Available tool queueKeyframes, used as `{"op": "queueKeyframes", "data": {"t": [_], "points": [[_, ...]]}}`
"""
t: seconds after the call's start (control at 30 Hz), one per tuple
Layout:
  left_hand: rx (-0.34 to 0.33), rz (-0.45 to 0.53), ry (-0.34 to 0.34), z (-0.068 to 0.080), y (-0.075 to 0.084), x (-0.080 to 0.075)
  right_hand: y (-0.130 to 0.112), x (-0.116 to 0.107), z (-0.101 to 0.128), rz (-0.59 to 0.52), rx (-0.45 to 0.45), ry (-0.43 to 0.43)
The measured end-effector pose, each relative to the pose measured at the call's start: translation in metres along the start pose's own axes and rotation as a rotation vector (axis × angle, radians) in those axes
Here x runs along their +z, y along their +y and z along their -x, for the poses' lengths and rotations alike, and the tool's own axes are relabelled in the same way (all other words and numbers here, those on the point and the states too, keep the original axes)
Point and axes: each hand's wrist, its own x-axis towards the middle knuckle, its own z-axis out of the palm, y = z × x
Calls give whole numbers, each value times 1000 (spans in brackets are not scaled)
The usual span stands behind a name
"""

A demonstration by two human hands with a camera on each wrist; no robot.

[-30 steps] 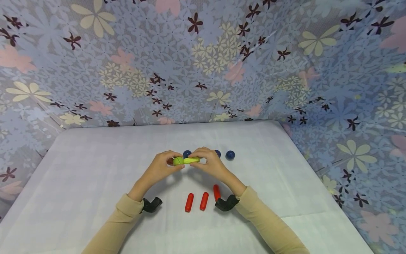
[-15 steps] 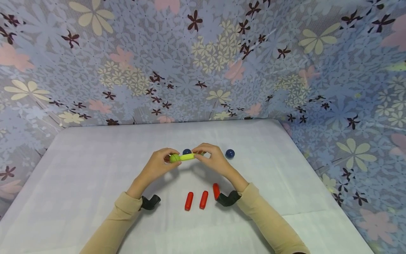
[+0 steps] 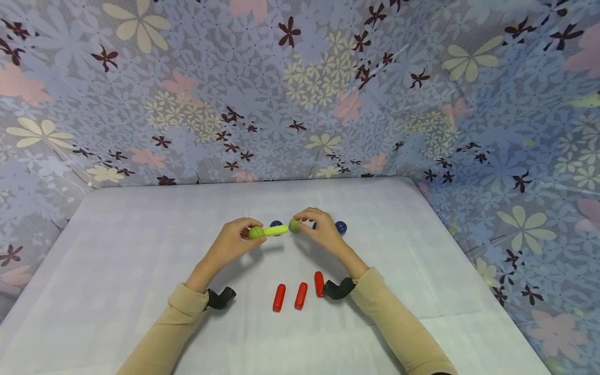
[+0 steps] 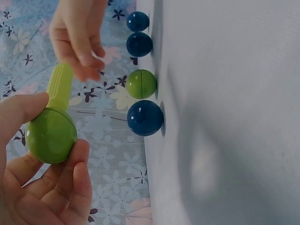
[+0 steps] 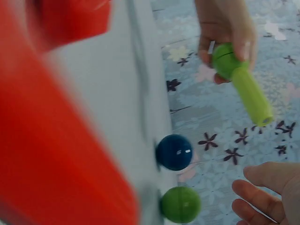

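My left hand (image 3: 233,240) grips a green ball (image 4: 51,136), with thumb and fingers around it. From that ball juts a yellow-green ribbed stick (image 3: 276,230), its free end pointing toward the right hand and showing a small hole in the right wrist view. My right hand (image 3: 323,229) holds nothing; its fingers are loosely bent, apart from the stick (image 5: 252,96). Another green ball (image 4: 141,84) rests on the table among blue balls, close by the right fingertips in the head view, but both wrist views show a gap between them.
Blue balls (image 3: 341,227) (image 4: 145,118) sit in a row at the back of the white-covered table (image 3: 140,250). Three red sticks (image 3: 278,298) lie nearer the front; one looms blurred (image 5: 61,140) in the right wrist view. A flowered cloth (image 3: 262,104) hangs behind.
My right hand has let go of the yellow-green stick and drawn away to the right. The left hand has shifted slightly left, with ball and stick. The green ball on the table has come into sight.
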Motion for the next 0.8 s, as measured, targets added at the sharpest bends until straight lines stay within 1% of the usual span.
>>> {"op": "queueKeyframes", "data": {"t": [0.17,0.33,0.53,0.67,0.8], "points": [[-1,-1,-6,-1,-3,-1,9,9,-4,80,13,-13],[-1,6,-5,-2,-2,-2,16,11,-7,110,47,-42],[21,3,-4,-2,1,-3,22,12,-7,119,81,-97],[15,-1,-3,-2,1,-2,24,13,-6,132,93,-92],[8,-8,-13,-2,0,-1,25,14,-6,185,97,-77]]}}
